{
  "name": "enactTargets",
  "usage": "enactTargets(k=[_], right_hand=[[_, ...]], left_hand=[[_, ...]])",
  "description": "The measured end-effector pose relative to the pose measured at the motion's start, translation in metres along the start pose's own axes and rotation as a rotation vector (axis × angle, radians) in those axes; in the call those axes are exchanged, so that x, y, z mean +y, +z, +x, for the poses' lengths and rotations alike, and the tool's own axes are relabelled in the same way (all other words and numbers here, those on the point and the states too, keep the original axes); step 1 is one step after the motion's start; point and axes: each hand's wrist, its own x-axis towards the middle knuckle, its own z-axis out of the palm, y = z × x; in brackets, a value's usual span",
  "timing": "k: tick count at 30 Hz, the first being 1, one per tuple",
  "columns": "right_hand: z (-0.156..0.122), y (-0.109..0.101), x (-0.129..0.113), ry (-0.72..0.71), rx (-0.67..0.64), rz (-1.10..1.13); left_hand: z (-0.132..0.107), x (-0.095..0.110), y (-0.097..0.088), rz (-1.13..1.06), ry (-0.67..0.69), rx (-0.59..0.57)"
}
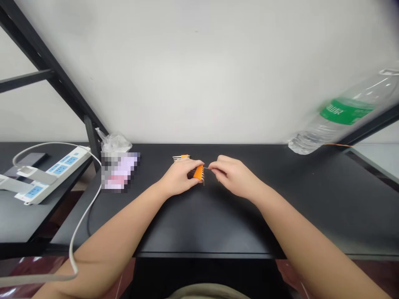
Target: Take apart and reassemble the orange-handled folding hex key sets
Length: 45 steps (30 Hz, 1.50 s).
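My left hand [180, 176] is closed around an orange hex key holder [198, 172], thumb at the near side and fingers over the top. Short bent ends of several metal hex keys stick out along the holder's right side. From the right, my right hand [232, 174] pinches a thin hex key [206, 168] between thumb and forefinger, its other end at the holder. Just behind my left hand, a second orange piece [185, 156] lies on the black table with several silver keys pointing left; my hand partly hides it.
A large clear bottle [347, 111] with a green label stands at the back right. To the left are a crumpled plastic bag [116, 143], a blurred-out packet [124, 168] and a white power strip [56, 172]. A white cable [90, 203] crosses over my left forearm.
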Motion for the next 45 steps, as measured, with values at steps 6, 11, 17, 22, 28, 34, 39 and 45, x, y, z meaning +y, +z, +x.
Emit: enactTargets(k=[6,11,17,22,28,34,39,45], right_hand=[[0.0,0.0,0.0,0.013,-0.004,-0.018],[-0.001,0.001,0.003,0.01,0.001,-0.031],[-0.001,0.002,0.003,0.008,0.006,-0.021],[0.0,0.0,-0.001,0.011,0.01,-0.01],[0.0,-0.002,-0.003,0.016,0.009,0.004],[0.0,-0.002,-0.004,0.027,-0.009,0.007],[0.0,-0.003,-0.006,0.03,-0.009,0.047],[0.0,0.007,-0.003,0.232,-0.028,0.585]], left_hand=[[-0.001,-0.001,0.0,-0.005,-0.007,-0.002],[-0.002,-0.002,0.001,-0.026,-0.03,-0.004],[-0.002,-0.002,0.0,-0.047,-0.022,-0.018],[-0.003,-0.004,0.001,-0.042,-0.03,-0.004],[-0.002,-0.002,0.0,-0.028,-0.027,-0.005],[-0.002,-0.003,0.0,-0.031,-0.019,-0.014],[-0.001,-0.001,-0.001,-0.041,-0.002,-0.025],[0.0,0.014,-0.004,-0.06,0.107,-0.014]])
